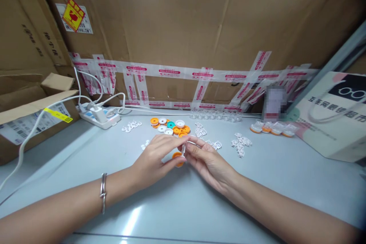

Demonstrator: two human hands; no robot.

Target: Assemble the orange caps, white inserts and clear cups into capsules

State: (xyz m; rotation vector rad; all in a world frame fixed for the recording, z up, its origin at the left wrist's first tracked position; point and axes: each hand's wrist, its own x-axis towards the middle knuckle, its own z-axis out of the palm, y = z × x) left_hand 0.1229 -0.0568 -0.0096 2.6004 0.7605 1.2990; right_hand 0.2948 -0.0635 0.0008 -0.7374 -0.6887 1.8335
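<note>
- Small white plastic piece [183,148]: just in front of the cap cluster [170,125], pinched narrowly between the fingertips of the left hand [154,156] and right hand [207,160].
- A light, even pinch with 2 hands should suit so thin a piece; squeezing hard could tilt it.
- Orange cap [177,155]: under the left fingers, nearer than the cluster; whether held, I cannot tell.
- 4 clear-topped orange pieces [272,128]: right of the cluster.
- Open cardboard box [37,126]: left of the cluster, contents hidden.
</note>
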